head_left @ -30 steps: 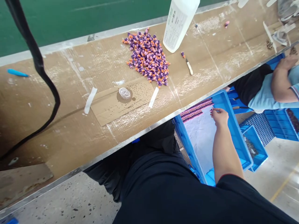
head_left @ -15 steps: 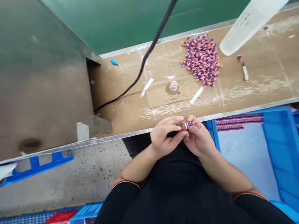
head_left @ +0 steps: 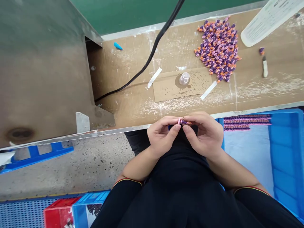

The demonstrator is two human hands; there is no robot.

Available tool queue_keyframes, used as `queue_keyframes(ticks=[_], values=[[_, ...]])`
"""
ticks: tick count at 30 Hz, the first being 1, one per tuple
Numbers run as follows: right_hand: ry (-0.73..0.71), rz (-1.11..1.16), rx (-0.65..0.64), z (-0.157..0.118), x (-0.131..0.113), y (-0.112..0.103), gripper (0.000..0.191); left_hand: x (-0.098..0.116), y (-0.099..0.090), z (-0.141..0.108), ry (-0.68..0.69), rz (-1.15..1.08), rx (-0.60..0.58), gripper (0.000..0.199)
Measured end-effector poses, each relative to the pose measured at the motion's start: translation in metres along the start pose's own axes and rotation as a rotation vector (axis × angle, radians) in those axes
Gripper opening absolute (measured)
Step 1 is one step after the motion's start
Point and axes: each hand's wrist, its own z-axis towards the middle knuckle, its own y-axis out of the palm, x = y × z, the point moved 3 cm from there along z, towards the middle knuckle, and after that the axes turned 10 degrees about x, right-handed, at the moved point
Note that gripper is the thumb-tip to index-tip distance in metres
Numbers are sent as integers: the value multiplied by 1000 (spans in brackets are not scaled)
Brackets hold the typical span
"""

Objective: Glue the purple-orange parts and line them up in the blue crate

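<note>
Head view. One small purple, pink and orange piece (head_left: 184,122), at the near edge of the bench (head_left: 128,110): left hand (head_left: 161,134), grip pinched on pink end; right hand (head_left: 204,133), grip pinched on orange end. On bench: pile of similar pieces (head_left: 219,47), clear cup (head_left: 184,78) on cardboard (head_left: 163,91), white bottle (head_left: 268,25). To the right: blue crate (head_left: 287,164).

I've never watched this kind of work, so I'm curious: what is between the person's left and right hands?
In the head view, a small purple, pink and orange piece lies between the left hand and right hand, held at the fingertips.
</note>
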Motion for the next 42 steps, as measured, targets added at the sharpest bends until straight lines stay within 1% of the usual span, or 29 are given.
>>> queue_keyframes(ticks=[2, 4, 7, 10, 14, 17, 21, 23, 25, 30, 32, 36, 38, 40, 42], values=[[-103, -116, -19, 5, -4, 1, 21, 0, 0, -1, 3, 4, 19, 28], [-140, -165, -19, 8, -6, 1, 21, 0, 0, 0, 12, 22, 52, 27], [-142, -190, -12, 7, -7, 2, 20, 0, 0, 1, 43, 89, 81, 28], [-146, -217, 9, 5, -8, 2, 21, 2, 1, 1, 103, 157, 51, 36], [-173, -240, 26, 3, -9, 1, 21, 3, 1, -2, 171, 193, 31, 45], [-187, -243, 29, 2, -9, 0, 22, 3, 2, -3, 218, 210, 33, 46], [-183, -250, 35, -1, -9, -2, 21, 3, 3, -4, 314, 248, 21, 44], [-181, -255, 40, -2, -9, -2, 21, 2, 3, -4, 337, 253, 14, 44], [-173, -249, 53, -3, -8, -2, 21, 0, 3, -5, 320, 234, 14, 44], [-120, -209, 56, -2, -6, 0, 21, -5, 5, -8, 170, 136, 46, 40], [-109, -196, 51, -2, -5, 0, 22, -7, 5, -10, 135, 127, 59, 37], [-102, -185, 55, -2, -5, -1, 23, -8, 6, -11, 117, 144, 77, 30], [-102, -186, 50, -3, -5, 0, 23, -9, 6, -10, 115, 139, 77, 30], [-97, -192, 39, -3, -5, 0, 22, -9, 6, -8, 116, 126, 63, 33], [-94, -199, 16, -1, -3, -1, 21, -9, 4, -6, 117, 127, 25, 35]])
